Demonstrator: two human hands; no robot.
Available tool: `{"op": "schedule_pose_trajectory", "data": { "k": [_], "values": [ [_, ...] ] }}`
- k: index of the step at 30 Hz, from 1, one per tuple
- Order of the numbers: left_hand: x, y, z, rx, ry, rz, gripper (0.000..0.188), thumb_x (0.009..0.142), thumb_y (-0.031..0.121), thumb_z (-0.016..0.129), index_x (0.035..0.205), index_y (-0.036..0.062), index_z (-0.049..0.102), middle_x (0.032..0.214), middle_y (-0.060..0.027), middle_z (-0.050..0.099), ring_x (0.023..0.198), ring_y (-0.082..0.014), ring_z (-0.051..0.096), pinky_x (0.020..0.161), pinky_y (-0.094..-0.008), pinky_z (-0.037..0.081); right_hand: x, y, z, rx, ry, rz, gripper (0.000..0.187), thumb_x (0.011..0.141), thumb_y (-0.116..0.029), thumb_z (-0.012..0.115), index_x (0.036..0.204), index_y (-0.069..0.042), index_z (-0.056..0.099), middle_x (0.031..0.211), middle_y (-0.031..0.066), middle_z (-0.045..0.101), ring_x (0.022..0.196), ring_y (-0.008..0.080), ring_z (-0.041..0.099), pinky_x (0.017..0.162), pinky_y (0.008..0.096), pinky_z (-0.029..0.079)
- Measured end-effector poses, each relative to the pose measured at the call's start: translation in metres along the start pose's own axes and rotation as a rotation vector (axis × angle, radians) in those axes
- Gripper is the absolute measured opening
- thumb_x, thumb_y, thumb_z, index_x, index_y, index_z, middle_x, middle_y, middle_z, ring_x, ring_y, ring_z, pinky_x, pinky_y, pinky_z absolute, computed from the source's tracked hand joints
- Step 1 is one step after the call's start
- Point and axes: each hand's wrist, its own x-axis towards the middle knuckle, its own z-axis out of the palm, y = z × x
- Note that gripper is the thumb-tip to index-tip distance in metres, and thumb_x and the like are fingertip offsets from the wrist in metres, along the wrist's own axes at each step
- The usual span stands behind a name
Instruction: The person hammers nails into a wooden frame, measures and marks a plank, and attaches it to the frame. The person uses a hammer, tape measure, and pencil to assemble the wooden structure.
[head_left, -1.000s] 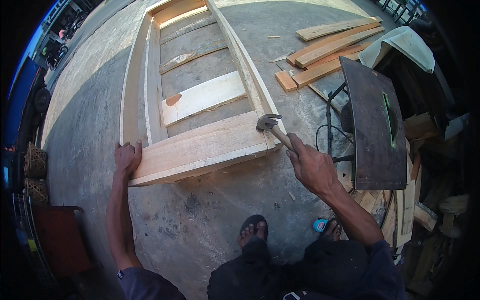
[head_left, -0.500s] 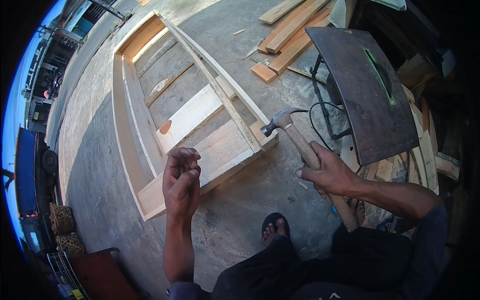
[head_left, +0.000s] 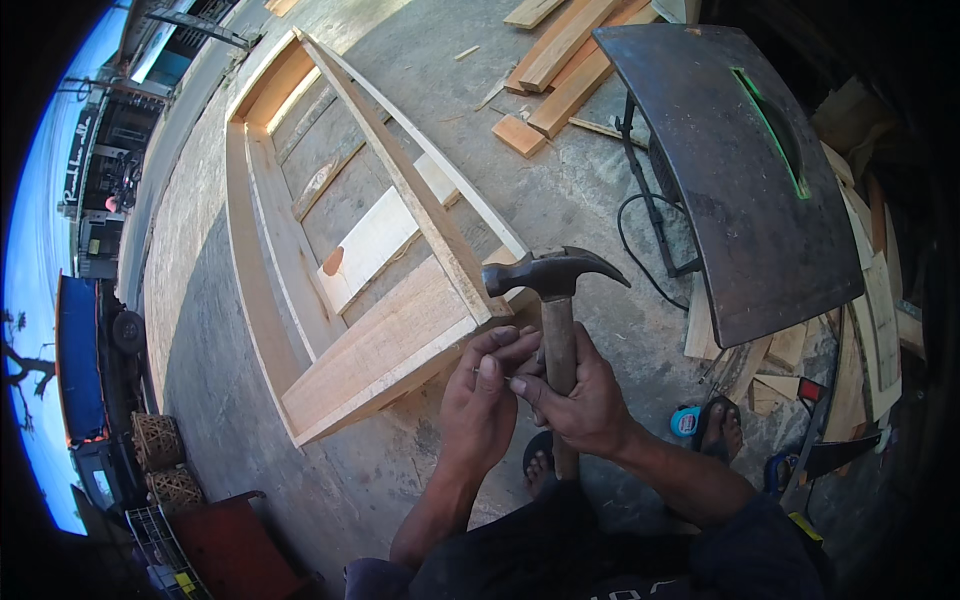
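In my right hand (head_left: 590, 405) is a claw hammer (head_left: 560, 345), gripped by its wooden handle. Its dark metal head points up, the claw toward the right. Close beside it, the fingers of my left hand (head_left: 480, 400) are pinched together. A thin nail-like piece seems to show between the two thumbs, too small to make out surely. Just beyond the hands lies a long wooden frame (head_left: 400, 335) of pale boards on the concrete. A narrow board (head_left: 400, 180) runs slantwise along its right side, its near end close to the hammer head.
To the right stands a dark table (head_left: 730, 200) with a green-edged slot and a cable below. Loose planks (head_left: 570, 70) lie at the back. By my foot are a blue round tape measure (head_left: 685, 421) and a handsaw (head_left: 840, 455). Woven baskets (head_left: 157, 440) stand at the left.
My left hand has moved right and my right hand has moved left with the hammer, so they now meet. The hammer has turned more upright. The view has shifted slightly.
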Motion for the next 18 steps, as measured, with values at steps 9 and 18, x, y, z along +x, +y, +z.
{"op": "schedule_pose_trajectory", "data": {
  "k": [9,18],
  "values": [
    [0.094,0.093,-0.107,1.756,0.602,0.204,0.045,0.114,0.038,0.036,0.109,0.0020,0.062,0.096,-0.0256,0.073,0.092,-0.0440,0.070,0.084,-0.0515,0.053,0.085,-0.026,-0.012,-1.100,-0.042,-0.442,0.051,0.104,-0.024,0.062,0.148,-0.004,0.049,0.085,0.0214,0.066,0.065,0.0360,0.071,0.057,0.0462,0.059],
    [0.109,0.085,-0.138,1.890,0.601,0.044,0.050,0.112,0.040,0.033,0.109,0.0015,0.064,0.100,-0.0292,0.072,0.097,-0.0509,0.068,0.085,-0.0605,0.050,0.096,-0.020,-0.001,-1.301,-0.062,-0.436,0.050,0.103,-0.023,0.060,0.150,-0.008,0.050,0.083,0.0196,0.066,0.062,0.0367,0.070,0.053,0.0487,0.057]
  ]
}}
